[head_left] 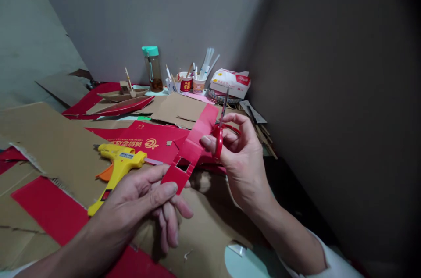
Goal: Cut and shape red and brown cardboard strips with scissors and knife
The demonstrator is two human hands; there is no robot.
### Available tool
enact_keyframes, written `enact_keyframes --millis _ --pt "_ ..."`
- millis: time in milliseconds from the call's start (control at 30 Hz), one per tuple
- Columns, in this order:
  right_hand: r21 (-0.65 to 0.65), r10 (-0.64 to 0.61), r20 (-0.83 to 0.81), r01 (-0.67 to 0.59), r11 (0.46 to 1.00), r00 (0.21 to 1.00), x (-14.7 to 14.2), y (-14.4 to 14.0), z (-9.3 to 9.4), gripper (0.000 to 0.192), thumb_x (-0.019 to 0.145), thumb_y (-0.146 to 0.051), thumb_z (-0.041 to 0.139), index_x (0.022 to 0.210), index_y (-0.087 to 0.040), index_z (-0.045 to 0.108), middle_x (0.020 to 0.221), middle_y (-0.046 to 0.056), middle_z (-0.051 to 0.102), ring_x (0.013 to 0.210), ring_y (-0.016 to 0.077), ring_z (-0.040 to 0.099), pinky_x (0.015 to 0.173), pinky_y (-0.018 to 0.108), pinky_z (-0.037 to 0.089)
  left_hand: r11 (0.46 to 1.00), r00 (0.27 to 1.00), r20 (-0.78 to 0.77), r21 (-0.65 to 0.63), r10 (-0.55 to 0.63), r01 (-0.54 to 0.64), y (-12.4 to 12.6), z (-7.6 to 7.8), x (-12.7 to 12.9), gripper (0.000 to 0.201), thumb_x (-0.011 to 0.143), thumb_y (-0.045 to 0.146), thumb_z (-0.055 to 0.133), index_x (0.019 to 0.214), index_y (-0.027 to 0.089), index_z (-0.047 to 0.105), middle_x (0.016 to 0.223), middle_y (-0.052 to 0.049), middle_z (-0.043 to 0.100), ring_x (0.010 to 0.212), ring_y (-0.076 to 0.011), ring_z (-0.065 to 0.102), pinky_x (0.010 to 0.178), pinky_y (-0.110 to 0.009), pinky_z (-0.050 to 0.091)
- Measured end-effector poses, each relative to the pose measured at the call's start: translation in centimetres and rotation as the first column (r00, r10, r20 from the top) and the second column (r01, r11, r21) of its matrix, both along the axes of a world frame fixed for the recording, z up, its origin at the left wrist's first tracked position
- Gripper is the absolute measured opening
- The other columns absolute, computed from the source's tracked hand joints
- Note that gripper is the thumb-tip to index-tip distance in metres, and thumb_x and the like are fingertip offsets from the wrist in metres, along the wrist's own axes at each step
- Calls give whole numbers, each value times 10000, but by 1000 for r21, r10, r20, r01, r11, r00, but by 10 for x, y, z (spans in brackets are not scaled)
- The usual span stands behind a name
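Observation:
Between the thumb and fingers of my left hand (151, 199) is the lower end of a red cardboard strip (196, 137). The strip slants up to the right, with crease lines across it and a small square hole near my thumb. My right hand (245, 159) grips red-handled scissors (218, 141), their blades pointing upward just right of the strip's upper part. The blades look closed and apart from the hole. Beside my left hand lies a yellow hot glue gun (121, 168) with an orange trigger and a glue stick in its back.
Cardboard sheets (49, 133) and red card (131, 137) cover the table. Behind are a small cardboard boat (123, 91), a bottle (153, 69), paper cups (186, 83) of sticks and pens, and a tissue pack (230, 83). A grey wall (329, 94) rises on the right.

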State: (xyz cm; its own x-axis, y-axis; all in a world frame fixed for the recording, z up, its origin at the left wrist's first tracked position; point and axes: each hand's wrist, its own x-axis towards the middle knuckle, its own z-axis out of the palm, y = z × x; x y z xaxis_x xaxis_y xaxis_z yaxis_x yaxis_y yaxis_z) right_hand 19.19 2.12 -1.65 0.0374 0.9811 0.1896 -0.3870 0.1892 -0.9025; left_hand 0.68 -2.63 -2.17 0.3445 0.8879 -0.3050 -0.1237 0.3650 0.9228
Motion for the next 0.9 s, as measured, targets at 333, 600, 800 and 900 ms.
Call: enact_keyframes --millis 333,600,800,900 --pt "-49 -13 -32 12 999 999 2 -1 0 555 667 -166 936 1056 -282 557 721 -106 658 652 96 610 629 185 506 999 999 -33 49 -7 9 2 -3 -4 366 826 531 806 671 200 794 516 -77 730 395 -156 636 419 -217 501" --pt "-72 -23 -33 20 997 999 -3 -2 -1 554 670 -204 944 1066 -271 562 694 -112 646 644 90 597 644 188 492 987 993 1 115 117 -116 6 1 -7 339 833 512 812 726 190 798 612 -76 751 511 -147 650 488 -196 533" --pt "-92 58 19 -56 994 998 -7 -6 2 526 691 -305 957 1072 -242 600 739 -76 693 664 109 645 642 214 521 961 967 -14 116 254 -250 16 1 -10 246 716 463 915 783 246 821 543 18 658 416 -111 570 409 -182 491" --pt "-64 -15 15 16 998 1000 0 0 5 529 717 -374 942 1115 -246 619 790 -57 719 696 136 678 660 248 549 933 938 -14 118 345 -341 18 6 -11 301 599 455 975 782 256 845 562 30 646 411 -79 503 372 -155 435"
